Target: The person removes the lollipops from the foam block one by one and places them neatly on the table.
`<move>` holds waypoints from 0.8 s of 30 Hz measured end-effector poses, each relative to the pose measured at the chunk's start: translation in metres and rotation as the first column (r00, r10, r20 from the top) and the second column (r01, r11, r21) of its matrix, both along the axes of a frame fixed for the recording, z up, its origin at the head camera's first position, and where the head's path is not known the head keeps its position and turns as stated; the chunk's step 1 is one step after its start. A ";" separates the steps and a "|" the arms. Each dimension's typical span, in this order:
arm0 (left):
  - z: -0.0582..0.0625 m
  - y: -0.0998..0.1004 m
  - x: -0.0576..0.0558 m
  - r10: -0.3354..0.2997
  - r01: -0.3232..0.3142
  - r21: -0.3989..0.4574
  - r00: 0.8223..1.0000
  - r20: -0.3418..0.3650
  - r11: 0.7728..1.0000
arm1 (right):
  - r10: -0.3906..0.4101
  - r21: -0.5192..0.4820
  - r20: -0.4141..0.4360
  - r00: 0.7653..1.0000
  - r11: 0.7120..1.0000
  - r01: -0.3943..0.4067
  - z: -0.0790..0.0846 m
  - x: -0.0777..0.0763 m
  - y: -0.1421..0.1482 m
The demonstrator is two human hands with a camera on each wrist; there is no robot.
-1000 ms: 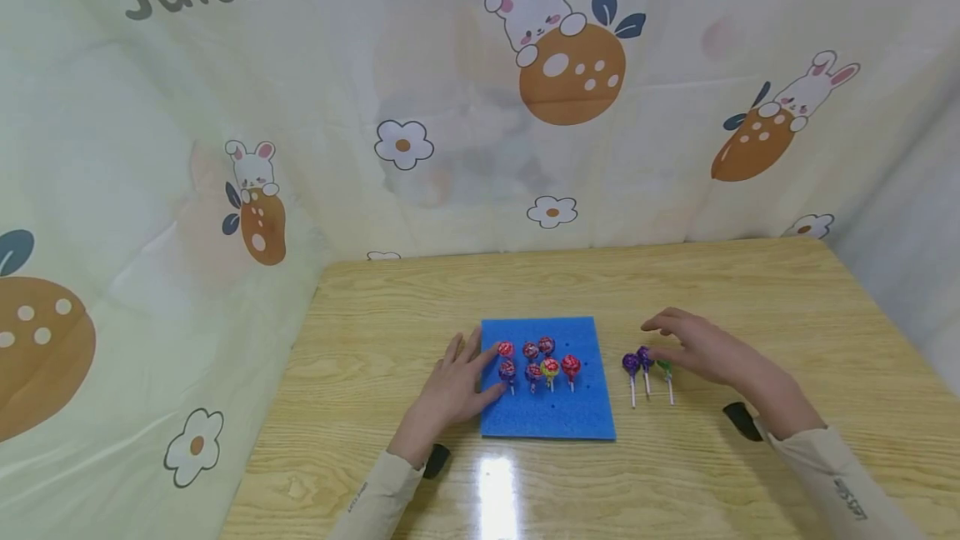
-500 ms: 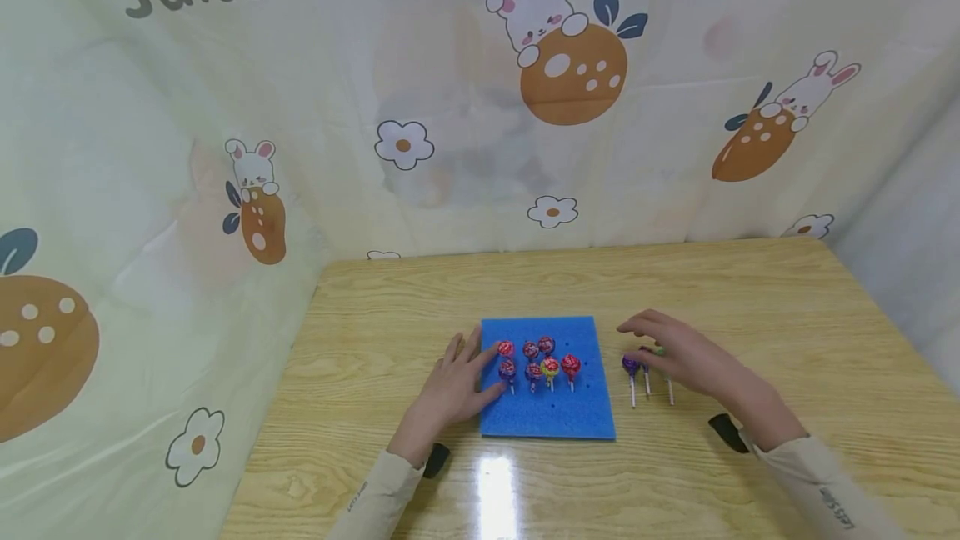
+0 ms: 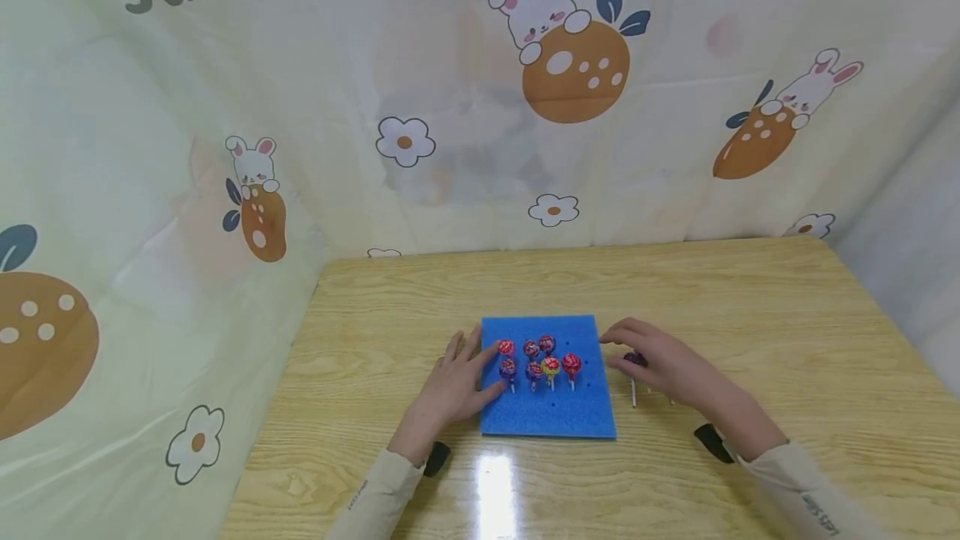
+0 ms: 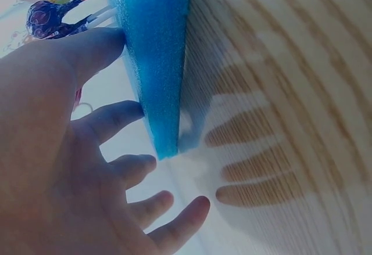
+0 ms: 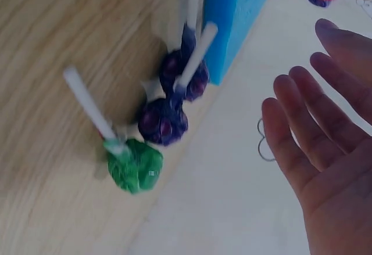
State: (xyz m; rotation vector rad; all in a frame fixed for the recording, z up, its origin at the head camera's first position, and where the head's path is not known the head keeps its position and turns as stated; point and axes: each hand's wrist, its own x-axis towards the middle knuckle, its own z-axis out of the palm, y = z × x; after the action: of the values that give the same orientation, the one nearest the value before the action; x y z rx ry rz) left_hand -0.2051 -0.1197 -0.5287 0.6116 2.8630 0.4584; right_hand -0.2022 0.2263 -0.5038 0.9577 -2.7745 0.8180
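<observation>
A blue foam board (image 3: 547,423) lies on the table with several wrapped lollipops upright in it, among them a red one (image 3: 572,365), a yellow-and-red one (image 3: 551,367) and a purple one (image 3: 508,369). My left hand (image 3: 452,386) rests spread at the board's left edge, thumb and fingertips touching it. Over the loose lollipops right of the board hovers my right hand (image 3: 667,365), fingers extended and holding nothing. Beneath it, the right wrist view shows a green lollipop (image 5: 136,165) and two purple lollipops (image 5: 163,121) lying on the table; the hand mostly hides them in the head view.
Small holes (image 3: 588,385) dot the foam around the standing lollipops. The wooden table (image 3: 390,298) extends on all sides, with a printed curtain (image 3: 450,65) hanging behind it and on the left. A bright reflection shines on the wood in front of the board.
My right hand has moved left across the loose lollipops toward the board's right edge, covering more of them in the head view. My left hand stays in place.
</observation>
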 end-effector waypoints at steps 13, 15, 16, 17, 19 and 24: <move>0.003 0.000 0.002 0.000 0.000 0.009 1.000 -0.001 1.000 | 0.066 0.041 -0.170 0.983 0.997 -0.060 -0.008 0.006 -0.026; 0.003 0.000 0.002 -0.001 0.001 0.011 1.000 -0.003 1.000 | 0.077 0.051 -0.192 0.978 0.996 -0.068 -0.009 0.006 -0.029; 0.003 0.000 0.002 -0.002 0.002 0.011 1.000 -0.003 1.000 | 0.084 0.055 -0.202 0.976 0.996 -0.075 -0.009 0.006 -0.031; 0.003 0.000 0.002 -0.003 0.003 0.012 1.000 -0.004 1.000 | 0.093 0.057 -0.212 0.973 0.995 -0.083 -0.010 0.006 -0.032; 0.003 0.000 0.001 -0.003 0.003 0.012 1.000 -0.005 1.000 | 0.109 0.062 -0.236 0.966 0.993 -0.097 -0.011 0.005 -0.034; 0.001 0.000 0.001 -0.002 0.002 0.005 1.000 -0.003 1.000 | 0.147 0.057 -0.286 0.947 0.989 -0.137 -0.014 0.003 -0.036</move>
State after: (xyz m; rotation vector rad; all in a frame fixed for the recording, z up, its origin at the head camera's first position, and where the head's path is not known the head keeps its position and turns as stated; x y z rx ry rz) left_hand -0.2041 -0.1199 -0.5274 0.6164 2.8643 0.4649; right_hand -0.1990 0.1902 -0.5179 1.1897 -2.4999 0.5889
